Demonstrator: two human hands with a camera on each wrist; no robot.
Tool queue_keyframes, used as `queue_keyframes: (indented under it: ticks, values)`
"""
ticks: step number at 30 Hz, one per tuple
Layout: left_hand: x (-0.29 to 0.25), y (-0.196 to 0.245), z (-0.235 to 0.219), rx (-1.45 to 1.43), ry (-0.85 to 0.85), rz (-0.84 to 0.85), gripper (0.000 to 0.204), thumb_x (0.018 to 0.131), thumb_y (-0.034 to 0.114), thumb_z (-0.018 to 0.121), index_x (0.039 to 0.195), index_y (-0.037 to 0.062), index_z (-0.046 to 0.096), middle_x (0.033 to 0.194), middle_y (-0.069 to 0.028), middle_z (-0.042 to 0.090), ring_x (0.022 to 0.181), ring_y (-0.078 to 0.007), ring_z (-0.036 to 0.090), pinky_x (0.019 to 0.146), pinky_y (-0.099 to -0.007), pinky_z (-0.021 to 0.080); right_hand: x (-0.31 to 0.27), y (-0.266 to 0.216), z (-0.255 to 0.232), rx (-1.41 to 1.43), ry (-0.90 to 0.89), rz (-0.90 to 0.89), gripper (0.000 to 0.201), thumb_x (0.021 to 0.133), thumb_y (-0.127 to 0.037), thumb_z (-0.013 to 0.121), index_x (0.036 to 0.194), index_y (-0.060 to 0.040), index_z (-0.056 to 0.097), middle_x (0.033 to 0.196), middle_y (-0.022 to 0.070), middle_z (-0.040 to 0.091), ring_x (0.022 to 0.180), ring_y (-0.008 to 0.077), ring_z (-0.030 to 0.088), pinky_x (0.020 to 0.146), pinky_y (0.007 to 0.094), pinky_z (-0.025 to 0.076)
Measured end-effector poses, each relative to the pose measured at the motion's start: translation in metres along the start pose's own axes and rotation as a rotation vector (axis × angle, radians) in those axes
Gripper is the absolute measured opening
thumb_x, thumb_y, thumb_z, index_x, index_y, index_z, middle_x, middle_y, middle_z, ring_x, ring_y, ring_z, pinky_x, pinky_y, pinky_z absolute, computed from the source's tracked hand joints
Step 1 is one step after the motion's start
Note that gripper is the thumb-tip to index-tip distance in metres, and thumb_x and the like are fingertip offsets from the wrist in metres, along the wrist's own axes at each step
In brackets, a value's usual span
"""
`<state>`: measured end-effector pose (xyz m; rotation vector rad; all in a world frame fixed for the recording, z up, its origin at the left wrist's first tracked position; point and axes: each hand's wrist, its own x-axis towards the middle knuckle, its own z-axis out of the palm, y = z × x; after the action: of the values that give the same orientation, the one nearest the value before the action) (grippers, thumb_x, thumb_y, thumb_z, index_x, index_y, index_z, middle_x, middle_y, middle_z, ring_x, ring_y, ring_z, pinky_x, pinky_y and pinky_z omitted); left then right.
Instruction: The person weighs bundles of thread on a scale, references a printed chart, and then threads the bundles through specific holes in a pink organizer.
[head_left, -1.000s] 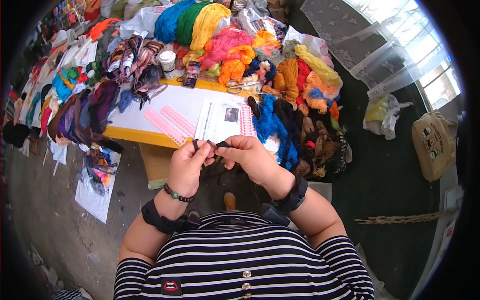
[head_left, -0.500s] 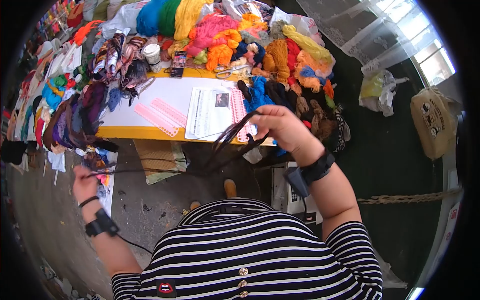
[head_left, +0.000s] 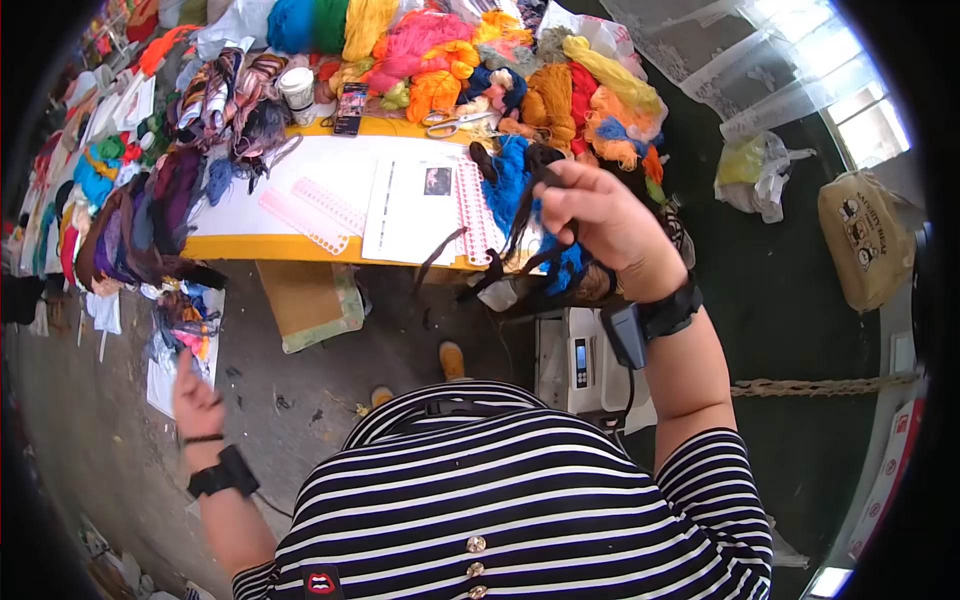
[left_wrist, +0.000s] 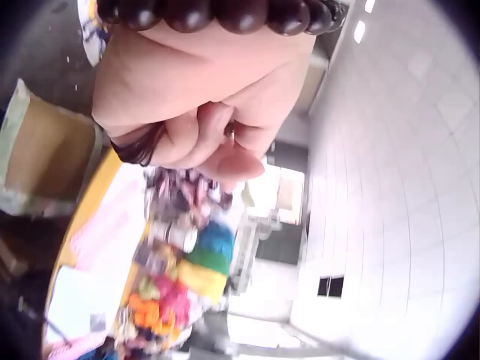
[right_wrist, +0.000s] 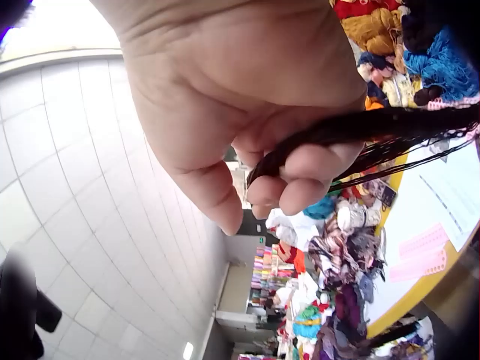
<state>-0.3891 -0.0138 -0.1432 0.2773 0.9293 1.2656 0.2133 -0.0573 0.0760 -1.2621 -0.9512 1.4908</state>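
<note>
My right hand [head_left: 612, 218] is raised over the table's right front corner. It grips a hank of black yarn [head_left: 522, 215], whose loose strands hang and swing below the fingers. In the right wrist view the yarn [right_wrist: 341, 129] passes through the curled fingers and trails to the right. Far out to the left, low and away from the table, is my left hand [head_left: 200, 400], one finger pointing up and the others curled. A few dark strands [left_wrist: 140, 146] lie round its curled fingers in the left wrist view.
Behind the hands is a white-topped table [head_left: 330, 165] with a yellow edge. It bears pink punched strips [head_left: 305, 215], a printed sheet [head_left: 405, 215], scissors [head_left: 455, 125], a white tub [head_left: 298, 92] and heaps of coloured yarn [head_left: 435, 60]. A scale [head_left: 580, 362] stands below at right.
The hands were together on the dark yarn, then spread with strands stretched between them. Now the strands hang from the right hand, which is farther up and right; the left hand remains far left.
</note>
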Motion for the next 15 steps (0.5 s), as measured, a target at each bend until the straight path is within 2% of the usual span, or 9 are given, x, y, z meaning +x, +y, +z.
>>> queue_keyframes:
  ticks: [1, 2, 3, 4, 5, 7, 9, 13, 15]
  values:
    - [-0.011, -0.022, 0.057, -0.105, -0.002, -0.158, 0.035, 0.097, 0.019, 0.046, 0.131, 0.0078, 0.048, 0.061, 0.0087, 0.028, 0.044, -0.0022, 0.025, 0.037, -0.0184, 0.02, 0.003, 0.002, 0.011, -0.095, -0.073, 0.035, 0.015, 0.084, -0.014, 0.066, 0.095, -0.0048, 0.063, 0.081, -0.0015, 0.063, 0.066, 0.0066, 0.055, 0.059, 0.0209, 0.042]
    - [-0.006, -0.044, 0.079, -0.065, -0.298, -0.314, 0.034, 0.097, 0.021, 0.047, 0.129, 0.008, 0.049, 0.069, 0.008, 0.046, 0.045, -0.0021, 0.027, 0.039, -0.0179, 0.022, 0.005, 0.009, 0.028, -0.2, -0.116, 0.068, 0.017, 0.084, -0.017, 0.066, 0.094, -0.0038, 0.063, 0.08, -0.0006, 0.063, 0.067, 0.008, 0.055, 0.06, 0.0227, 0.042]
    - [-0.024, -0.063, 0.136, 0.088, -0.268, -0.318, 0.033, 0.096, 0.019, 0.048, 0.126, 0.0055, 0.051, 0.094, 0.0004, 0.062, 0.047, -0.0017, 0.029, 0.041, -0.0174, 0.025, 0.007, 0.017, 0.047, -0.302, -0.158, 0.1, 0.019, 0.084, -0.02, 0.066, 0.093, -0.0029, 0.063, 0.08, 0.0002, 0.063, 0.069, 0.0093, 0.056, 0.061, 0.0245, 0.043]
    - [-0.027, -0.081, 0.162, 0.193, -0.499, -0.311, 0.032, 0.095, 0.016, 0.047, 0.124, 0.0025, 0.052, 0.114, -0.0079, 0.062, 0.048, -0.0019, 0.03, 0.043, -0.0168, 0.027, 0.014, 0.037, 0.057, -0.472, -0.271, -0.009, 0.023, 0.084, -0.021, 0.066, 0.094, -0.0014, 0.063, 0.078, 0.0039, 0.063, 0.07, 0.0146, 0.059, 0.063, 0.0283, 0.045]
    - [-0.037, -0.096, 0.198, 0.309, -0.558, -0.322, 0.031, 0.095, 0.014, 0.046, 0.122, 0.0007, 0.053, 0.114, -0.0072, 0.062, 0.049, -0.0021, 0.031, 0.045, -0.0165, 0.029, 0.02, 0.057, 0.066, -0.641, -0.383, -0.122, 0.026, 0.083, -0.023, 0.066, 0.095, 0.0, 0.062, 0.076, 0.0076, 0.064, 0.07, 0.0198, 0.061, 0.064, 0.0321, 0.047]
    - [-0.052, -0.126, 0.251, 0.46, -0.741, -0.324, 0.034, 0.098, 0.026, 0.044, 0.12, 0.0022, 0.054, 0.099, -0.0027, 0.064, 0.052, -0.002, 0.033, 0.045, -0.017, 0.027, 0.015, 0.064, 0.093, -0.898, -0.506, -0.262, 0.025, 0.079, -0.02, 0.065, 0.092, 0.0011, 0.062, 0.078, 0.0163, 0.064, 0.076, 0.0321, 0.063, 0.069, 0.0396, 0.049]
    - [-0.046, -0.164, 0.27, 0.685, -0.817, -0.436, 0.038, 0.1, 0.033, 0.041, 0.113, 0.002, 0.057, 0.082, 0.0013, 0.057, 0.054, -0.0027, 0.033, 0.047, -0.0178, 0.027, 0.013, 0.078, 0.099, -1.207, -0.448, -0.181, 0.023, 0.075, -0.018, 0.066, 0.088, 0.0002, 0.061, 0.079, 0.0197, 0.063, 0.079, 0.0375, 0.061, 0.068, 0.0427, 0.049]
    - [-0.039, -0.176, 0.284, 0.665, -0.77, -0.568, 0.032, 0.099, 0.031, 0.046, 0.102, 0.0029, 0.062, 0.071, 0.005, 0.048, 0.054, -0.0026, 0.033, 0.049, -0.0174, 0.026, 0.01, 0.081, 0.069, -1.002, -0.184, -0.348, 0.015, 0.075, -0.01, 0.066, 0.087, -0.0044, 0.06, 0.076, 0.0155, 0.062, 0.076, 0.0355, 0.061, 0.065, 0.0443, 0.049]
    - [-0.036, -0.186, 0.286, 0.636, -0.755, -0.566, 0.028, 0.098, 0.028, 0.049, 0.098, 0.0038, 0.063, 0.07, 0.0056, 0.049, 0.054, -0.0023, 0.034, 0.05, -0.0168, 0.026, 0.013, 0.09, 0.051, -1.045, -0.18, -0.464, 0.014, 0.076, -0.009, 0.065, 0.089, -0.0064, 0.06, 0.076, 0.0125, 0.061, 0.075, 0.0325, 0.061, 0.063, 0.0424, 0.049]
